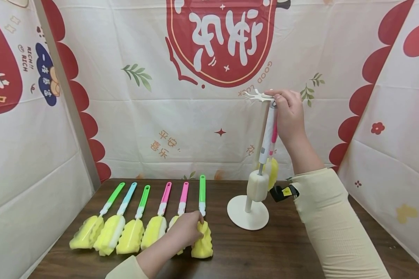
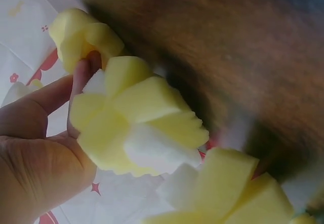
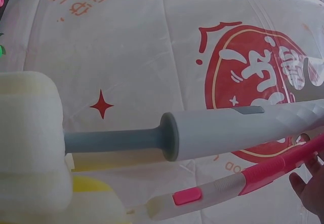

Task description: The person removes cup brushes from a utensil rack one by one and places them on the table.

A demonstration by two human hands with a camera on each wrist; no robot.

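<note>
My left hand [image 1: 186, 228] curls round the yellow sponge head of the green-handled brush [image 1: 202, 217], nearest the white rack [image 1: 248, 213] in a row of six on the table [image 1: 265, 252]; all six unhung. On the rack, two brushes hang, so abt a quarter done, I'd say. Right hand [image 1: 289, 112] pinches the grey brush [image 1: 267, 139] handle top at the hooks. Right wrist cam alone shows the pink brush [image 3: 243, 186] behind it clearly.
</note>
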